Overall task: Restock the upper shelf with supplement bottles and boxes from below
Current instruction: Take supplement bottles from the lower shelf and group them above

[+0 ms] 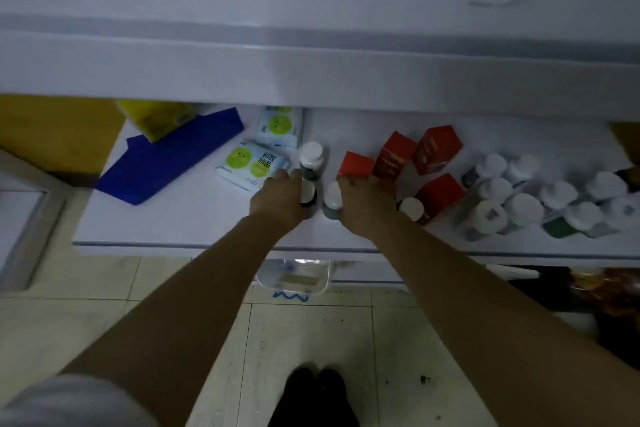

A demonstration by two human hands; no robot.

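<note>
Dark near bottle point(308, 196) gripped by left hand point(278, 199) on lower shelf point(173, 225); right hand point(363, 199) curled against teal bottle point(332, 201) and red box point(356, 165), grip unclear, so crowded neighbours may topple on lifting.

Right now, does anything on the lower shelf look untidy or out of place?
Yes. The red boxes are turned at different angles, not lined up, and the white-capped bottles at the right crowd in a loose cluster rather than rows.
</note>
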